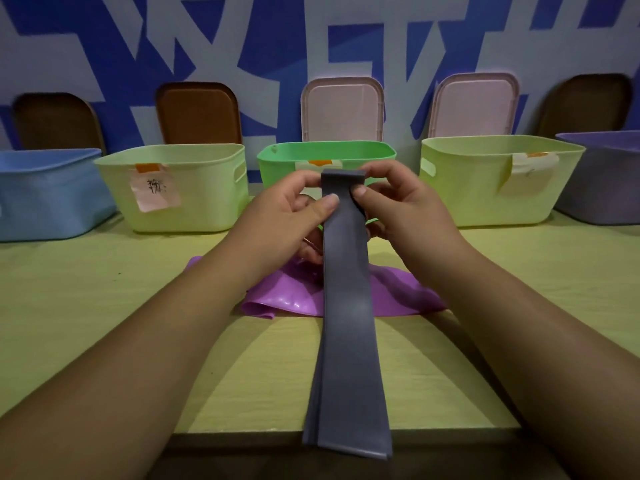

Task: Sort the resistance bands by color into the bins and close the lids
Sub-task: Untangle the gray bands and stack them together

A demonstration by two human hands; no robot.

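Head view: left hand and right hand both pinch the top fold of a grey resistance band, held in front of the green bin. Tail overhangs the surface edge. Risk: tail drags purple band off.

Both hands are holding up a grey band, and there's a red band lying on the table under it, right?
Not quite. The head view shows a purple band lying on the table, not a red one. The rest is right: the left hand and right hand both pinch the grey band above it.
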